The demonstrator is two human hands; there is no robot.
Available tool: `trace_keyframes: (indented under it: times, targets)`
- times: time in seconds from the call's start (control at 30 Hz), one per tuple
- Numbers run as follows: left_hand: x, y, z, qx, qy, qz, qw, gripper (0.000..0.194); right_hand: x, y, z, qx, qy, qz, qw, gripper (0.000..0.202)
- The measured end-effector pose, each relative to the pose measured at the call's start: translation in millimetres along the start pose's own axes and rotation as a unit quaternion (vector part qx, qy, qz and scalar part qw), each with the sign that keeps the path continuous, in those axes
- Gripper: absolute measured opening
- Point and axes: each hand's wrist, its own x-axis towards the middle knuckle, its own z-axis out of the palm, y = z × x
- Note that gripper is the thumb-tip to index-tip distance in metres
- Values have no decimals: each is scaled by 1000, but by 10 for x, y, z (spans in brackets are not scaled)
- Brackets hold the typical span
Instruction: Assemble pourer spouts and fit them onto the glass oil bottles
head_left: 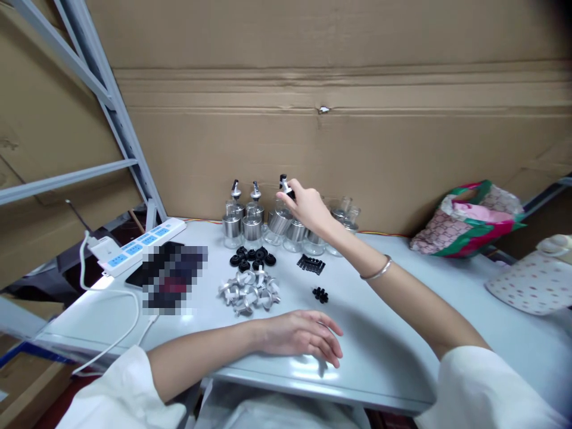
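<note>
My right hand [309,207] is closed around a pourer spout [284,180] with a black tip, at the mouth of a glass bottle with a metal sleeve [280,221]. That bottle leans a little; whether the spout is seated in its neck is hidden by my fingers. My left hand [304,335] lies near the table's front edge, fingers spread and holding nothing. Closest to it are small black caps [320,294] and a pile of silvery spout parts [249,291]. Behind these are black round stoppers [252,258] and a row of thin black pieces [311,264].
Several more sleeved bottles [232,229] stand along the cardboard wall [339,155], two with spouts fitted. At left lie a power strip [142,245], a dark phone-like device [154,265] and a white cable [129,333]. A patterned bag [465,220] and dotted cloth item [527,283] sit right.
</note>
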Motion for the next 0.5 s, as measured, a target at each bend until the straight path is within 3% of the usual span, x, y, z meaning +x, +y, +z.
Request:
trace_keyframes:
  times: [0.17,0.33,0.5]
  targets:
    - [-4,2,0,1,-2,0,1000,40,30,-9,186,-70,-53,-10,996,36]
    - [3,-2,-10,2,-1,-2,1000,41,23,-8,232,-90,-65,-28,993,37]
    - [6,1,-16,7,2,-3,1000,42,-71,-17,230,-93,-78,-104,987,34]
